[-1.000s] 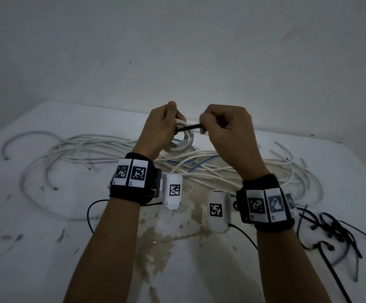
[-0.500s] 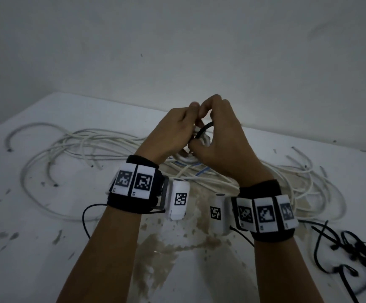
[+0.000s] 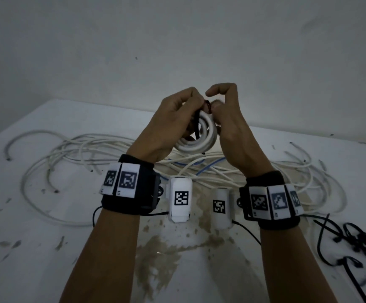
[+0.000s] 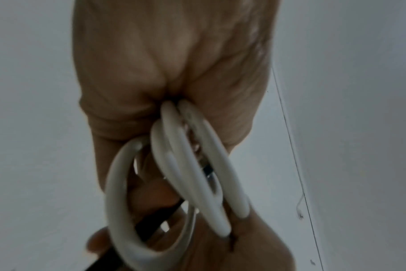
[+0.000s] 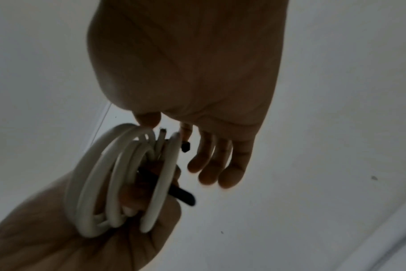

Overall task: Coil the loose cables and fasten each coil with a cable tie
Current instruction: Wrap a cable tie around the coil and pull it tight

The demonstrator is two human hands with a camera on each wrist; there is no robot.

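White table (image 3: 35, 248) — loose white cables (image 3: 79, 149), black cable ties (image 3: 352, 243), brown stains (image 3: 155, 256).

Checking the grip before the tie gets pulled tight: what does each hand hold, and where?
Left hand grips the white cable coil by its rim. Right hand pinches the black cable tie near its head.

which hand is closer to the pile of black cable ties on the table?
Right. The right hand is raised at the white coil, on the same side as the black cable ties lying at the table's right edge; the left hand is farther across.
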